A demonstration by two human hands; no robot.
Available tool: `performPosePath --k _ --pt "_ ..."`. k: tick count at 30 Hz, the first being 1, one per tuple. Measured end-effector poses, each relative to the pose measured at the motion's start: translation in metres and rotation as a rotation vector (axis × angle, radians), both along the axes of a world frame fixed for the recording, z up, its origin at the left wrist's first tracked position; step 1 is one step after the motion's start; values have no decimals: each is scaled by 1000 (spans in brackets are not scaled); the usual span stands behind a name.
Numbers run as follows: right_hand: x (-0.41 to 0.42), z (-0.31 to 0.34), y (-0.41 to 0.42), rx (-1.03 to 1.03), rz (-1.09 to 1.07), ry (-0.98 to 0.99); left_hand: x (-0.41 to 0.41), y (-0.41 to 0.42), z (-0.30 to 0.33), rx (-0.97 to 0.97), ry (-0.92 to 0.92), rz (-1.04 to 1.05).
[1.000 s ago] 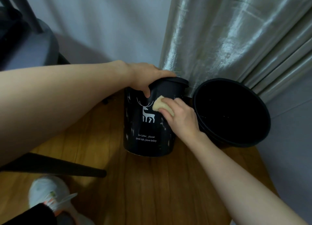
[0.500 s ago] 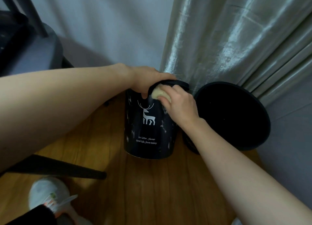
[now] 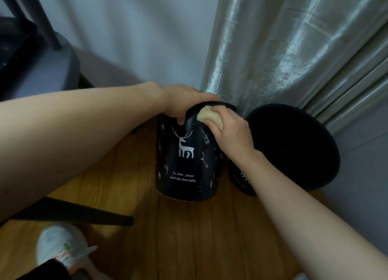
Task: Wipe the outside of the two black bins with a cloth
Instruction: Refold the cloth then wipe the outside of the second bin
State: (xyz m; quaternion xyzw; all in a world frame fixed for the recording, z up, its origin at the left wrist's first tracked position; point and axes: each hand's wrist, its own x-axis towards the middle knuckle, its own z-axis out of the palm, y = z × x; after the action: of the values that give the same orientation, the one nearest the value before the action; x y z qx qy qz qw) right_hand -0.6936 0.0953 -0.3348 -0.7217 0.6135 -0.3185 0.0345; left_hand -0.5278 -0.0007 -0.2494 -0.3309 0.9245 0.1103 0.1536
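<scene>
A black bin with a white deer print [image 3: 184, 166] stands on the wooden floor, tilted slightly. My left hand [image 3: 184, 103] grips its top rim, thumb down on the front. My right hand [image 3: 231, 132] presses a pale yellow cloth [image 3: 210, 116] against the upper right of the bin's side, just under the rim. A second black bin [image 3: 294, 147] stands close to its right, its open mouth facing me, its lower part hidden behind my right forearm.
A shiny grey curtain [image 3: 294, 48] hangs behind both bins and a pale wall [image 3: 136, 38] is at the back. A dark chair seat [image 3: 37, 69] and chair leg [image 3: 84, 214] are on the left. My white shoe [image 3: 60, 248] is at the bottom left.
My right hand has carried the cloth up the deer bin's side, from beside the deer print to just under the rim. My left hand has stayed on the rim.
</scene>
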Motion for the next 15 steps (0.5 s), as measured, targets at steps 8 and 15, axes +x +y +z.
performPosePath --k 8,15 --pt "-5 -14 23 -1 44 7 0 0 -1 -10 -12 -16" --pt "4 0 8 2 31 -11 2 1 1 1 10 -17"
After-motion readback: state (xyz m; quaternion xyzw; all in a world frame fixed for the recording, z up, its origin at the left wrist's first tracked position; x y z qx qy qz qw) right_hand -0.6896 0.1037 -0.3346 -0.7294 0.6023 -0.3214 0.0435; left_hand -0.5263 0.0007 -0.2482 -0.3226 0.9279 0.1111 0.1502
